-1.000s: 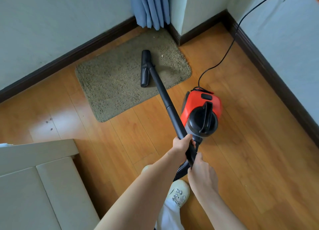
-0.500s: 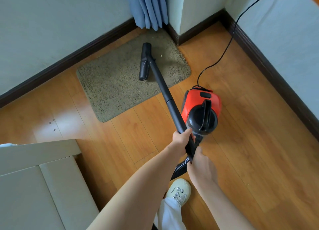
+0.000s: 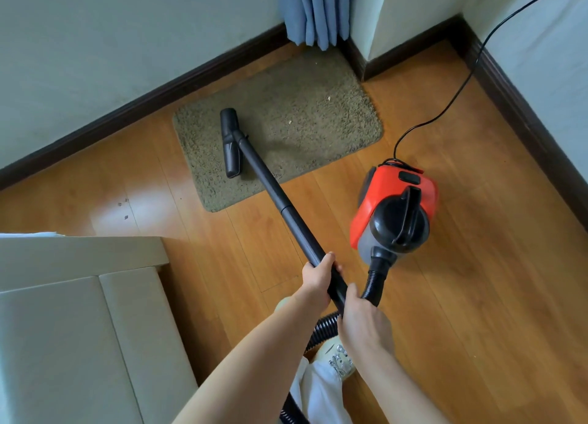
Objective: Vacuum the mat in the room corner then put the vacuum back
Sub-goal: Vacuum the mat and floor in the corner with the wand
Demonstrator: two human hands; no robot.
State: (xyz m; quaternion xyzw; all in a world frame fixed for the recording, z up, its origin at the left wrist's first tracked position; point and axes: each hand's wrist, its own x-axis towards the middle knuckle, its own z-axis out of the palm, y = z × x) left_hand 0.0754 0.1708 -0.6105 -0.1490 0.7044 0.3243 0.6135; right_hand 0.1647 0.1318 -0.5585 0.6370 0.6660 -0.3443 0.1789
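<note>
Vacuuming under way; return of vacuum not begun.

Black floor nozzle [image 3: 231,143] resting on left part of olive shaggy rectangular mat [image 3: 286,118] in the room corner; pale crumbs visible on right part, judged unfinished. Left hand [image 3: 316,275] and right hand [image 3: 362,322] both wrapped round black plastic wand [image 3: 286,207]. Red canister vacuum [image 3: 394,213] on wooden floor just right of mat.

Olive-brown shaggy mat [image 3: 286,131] is lying flat on the wood floor in the room corner, a few pale crumbs sitting on its pile. Black floor nozzle [image 3: 230,143] is resting on the mat's left part, black wand [image 3: 280,201] slanting back from it. Red-and-black canister vacuum [image 3: 394,213] is standing on the floor just right of the mat, its ribbed hose [image 3: 374,280] curving down from its front.
</note>
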